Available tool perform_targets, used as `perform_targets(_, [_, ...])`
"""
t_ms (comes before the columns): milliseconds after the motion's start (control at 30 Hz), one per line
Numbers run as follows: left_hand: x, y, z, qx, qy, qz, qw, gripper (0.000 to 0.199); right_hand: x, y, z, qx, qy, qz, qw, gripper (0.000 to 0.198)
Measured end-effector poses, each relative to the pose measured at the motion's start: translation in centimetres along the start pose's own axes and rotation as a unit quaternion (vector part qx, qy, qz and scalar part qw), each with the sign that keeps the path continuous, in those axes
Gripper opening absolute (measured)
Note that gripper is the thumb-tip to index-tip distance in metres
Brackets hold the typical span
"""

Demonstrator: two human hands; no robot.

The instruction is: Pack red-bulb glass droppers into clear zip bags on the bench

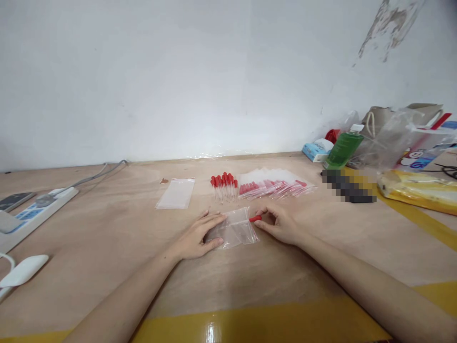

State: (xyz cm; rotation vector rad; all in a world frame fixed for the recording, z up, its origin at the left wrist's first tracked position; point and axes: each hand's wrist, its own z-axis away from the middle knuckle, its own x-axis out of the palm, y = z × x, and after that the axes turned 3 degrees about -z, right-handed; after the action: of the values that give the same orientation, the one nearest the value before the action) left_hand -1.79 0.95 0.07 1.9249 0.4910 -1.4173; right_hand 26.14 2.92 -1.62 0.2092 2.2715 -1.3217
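A clear zip bag (237, 232) lies flat on the table in front of me. My left hand (202, 237) rests on the bag's left part, fingers stretched out and thumb apart. At the bag's right edge, my right hand (280, 224) pinches the red bulb of a dropper (255, 219); its thin glass tube seems to reach into the bag, though it is hard to make out. Beyond the hands lies a bunch of droppers (224, 186) with red bulbs. Beside it, filled bags (273, 185) with red bulbs showing overlap in a pile. Flat clear bags (175, 194) are stacked to the left.
At left are a power strip (46, 212), a phone (14, 201) and a white plug (24, 271). A green bottle (344, 147), a tissue pack (316, 151), a blurred-out dark object (348, 186) and a yellow package (421, 190) stand or lie at right. A wall rises behind.
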Motion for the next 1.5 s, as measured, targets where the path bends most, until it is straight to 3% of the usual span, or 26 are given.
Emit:
perform_targets(100, [0.0, -0.1, -0.1, -0.004, -0.004, -0.003, 1.0, 0.056, -0.1, -0.1, -0.3, -0.009, -0.022, -0.009, 1.0, 0.014])
perform_targets(233, [-0.1, 0.0, -0.3, 0.004, -0.023, -0.003, 1.0, 0.052, -0.1, -0.1, -0.5, 0.053, -0.053, -0.119, 0.99, 0.025])
perform_targets(367, [0.0, 0.1, -0.5, 0.014, -0.016, -0.001, 1.0, 0.055, 0.3, -0.4, -0.5, 0.07, -0.123, -0.293, 0.946, 0.029])
perform_targets(467, [0.2, 0.2, -0.6, 0.02, -0.009, 0.002, 1.0, 0.056, 0.8, -0.5, -0.4, 0.089, -0.156, -0.343, 0.922, 0.03])
perform_targets(600, [0.2, 0.4, -0.6, 0.02, 0.011, 0.01, 1.0, 0.054, 1.1, 0.0, -0.4, 0.119, -0.133, -0.306, 0.935, 0.029])
perform_targets(700, [0.1, 0.2, -0.5, 0.012, 0.04, 0.03, 0.999, 0.046, 0.8, 0.5, -0.6, 0.104, -0.123, -0.251, 0.954, 0.026])
perform_targets(833, [0.3, -0.3, -0.4, 0.013, 0.05, 0.045, 0.998, 0.037, 0.0, 0.8, -0.8, -0.012, -0.122, -0.072, 0.99, 0.024])
perform_targets(900, [0.4, -0.4, -0.3, 0.011, 0.052, 0.042, 0.998, 0.036, -0.6, 0.8, -0.9, -0.067, -0.147, -0.011, 0.987, 0.023])
perform_targets(967, [0.4, -0.4, -0.3, 0.006, 0.057, 0.035, 0.998, 0.035, -1.3, 0.8, -0.9, -0.083, -0.162, 0.007, 0.983, 0.022])
perform_targets(1100, [0.3, -0.4, -0.2, 0.004, 0.074, 0.02, 0.997, 0.035, -2.9, 0.4, -1.3, -0.058, -0.108, 0.013, 0.992, 0.025])
perform_targets(1233, [0.2, -0.3, -0.1, 0.0, 0.064, 0.013, 0.998, 0.037, -3.4, -1.1, -3.3, -0.056, -0.001, 0.113, 0.992, 0.015])
perform_targets(1367, [0.3, -0.5, -0.1, 0.011, 0.049, 0.013, 0.999, 0.034, -1.7, -2.2, -7.1, -0.017, 0.016, 0.196, 0.98, 0.015])
perform_targets(1433, [0.4, -0.6, -0.2, 0.011, 0.044, 0.013, 0.999, 0.033, -0.2, -2.1, -9.4, 0.071, -0.008, 0.195, 0.978, 0.015])
perform_targets(1500, [0.5, -0.8, -0.2, 0.01, 0.039, 0.014, 0.999, 0.033, 1.4, -1.6, -11.4, 0.11, 0.0, 0.195, 0.975, 0.015])
